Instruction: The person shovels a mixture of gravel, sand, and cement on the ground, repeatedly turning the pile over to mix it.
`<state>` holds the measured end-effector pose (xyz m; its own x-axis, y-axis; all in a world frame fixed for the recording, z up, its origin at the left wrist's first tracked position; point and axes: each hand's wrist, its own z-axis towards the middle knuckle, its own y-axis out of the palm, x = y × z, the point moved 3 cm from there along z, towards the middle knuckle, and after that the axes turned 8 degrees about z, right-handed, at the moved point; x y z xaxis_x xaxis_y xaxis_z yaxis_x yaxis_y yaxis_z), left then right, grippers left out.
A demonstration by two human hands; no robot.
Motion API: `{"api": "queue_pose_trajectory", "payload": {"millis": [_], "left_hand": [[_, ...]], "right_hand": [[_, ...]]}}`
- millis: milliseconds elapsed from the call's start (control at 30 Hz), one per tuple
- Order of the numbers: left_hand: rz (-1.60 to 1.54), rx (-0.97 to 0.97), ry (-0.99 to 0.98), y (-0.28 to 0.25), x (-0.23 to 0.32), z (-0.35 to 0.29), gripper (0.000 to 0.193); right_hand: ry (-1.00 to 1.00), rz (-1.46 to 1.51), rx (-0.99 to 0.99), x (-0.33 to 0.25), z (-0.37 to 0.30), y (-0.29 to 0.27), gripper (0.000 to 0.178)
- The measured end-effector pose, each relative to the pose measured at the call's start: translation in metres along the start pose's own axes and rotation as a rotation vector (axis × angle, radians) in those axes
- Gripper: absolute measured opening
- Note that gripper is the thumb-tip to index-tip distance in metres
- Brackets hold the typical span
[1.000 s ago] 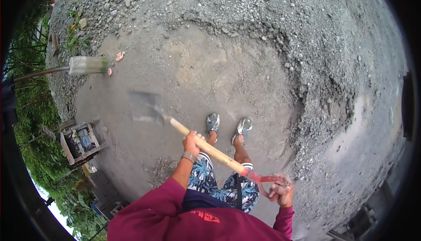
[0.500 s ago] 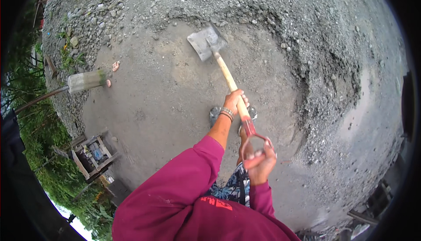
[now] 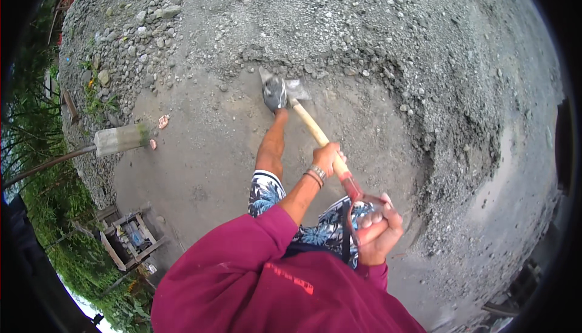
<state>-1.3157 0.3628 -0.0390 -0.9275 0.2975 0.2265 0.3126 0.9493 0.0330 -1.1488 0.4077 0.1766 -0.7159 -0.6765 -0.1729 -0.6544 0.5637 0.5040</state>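
Both my hands are on a shovel (image 3: 310, 126) with a pale wooden shaft, a red D-shaped grip and a flat grey metal blade (image 3: 299, 89). My left hand (image 3: 328, 158), with a watch at the wrist, is wrapped round the lower shaft just above the red part. My right hand (image 3: 382, 230) is closed on the cross bar of the grip, near my right thigh. The blade lies low on the ground at the edge of a gravel heap (image 3: 339, 36). My shod left foot (image 3: 275, 93) is over the blade and hides part of it.
Gravel banks up ahead and along the right (image 3: 467, 127). On the left are a concrete block (image 3: 121, 139) on a pole, pinkish scraps (image 3: 163, 121), and a wooden box (image 3: 133, 236) with rubbish in it. Loose stones (image 3: 157, 15) lie at the far left, beside green plants (image 3: 66, 212).
My left foot has come forward onto the blade. The blade sits slightly nearer, and both hands have shifted a little right and toward me, keeping hold of the shovel.
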Motion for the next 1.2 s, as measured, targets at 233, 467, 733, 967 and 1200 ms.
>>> {"api": "queue_pose_trajectory", "payload": {"millis": [233, 467, 733, 967, 1200], "left_hand": [[-0.051, -0.281, 0.03, -0.058, 0.01, -0.043, 0.013], [-0.084, -0.143, -0.134, -0.005, -0.108, -0.066, 0.014], [0.027, -0.163, 0.105, -0.014, 0.024, -0.007, 0.012], [-0.061, -0.156, -0.009, -0.048, -0.066, -0.036, 0.013], [-0.038, -0.095, 0.024, -0.021, 0.012, 0.031, 0.013]], "right_hand": [[-0.085, -0.506, -0.102, 0.057, -0.078, -0.013, 0.052], [-0.069, -0.454, 0.023, -0.042, -0.082, -0.087, 0.044], [-0.117, -0.392, -0.231, 0.02, 0.005, 0.017, 0.041], [-0.03, -0.544, -0.038, 0.008, -0.068, -0.07, 0.049], [-0.049, -0.413, -0.226, 0.011, 0.022, -0.042, 0.045]]}}
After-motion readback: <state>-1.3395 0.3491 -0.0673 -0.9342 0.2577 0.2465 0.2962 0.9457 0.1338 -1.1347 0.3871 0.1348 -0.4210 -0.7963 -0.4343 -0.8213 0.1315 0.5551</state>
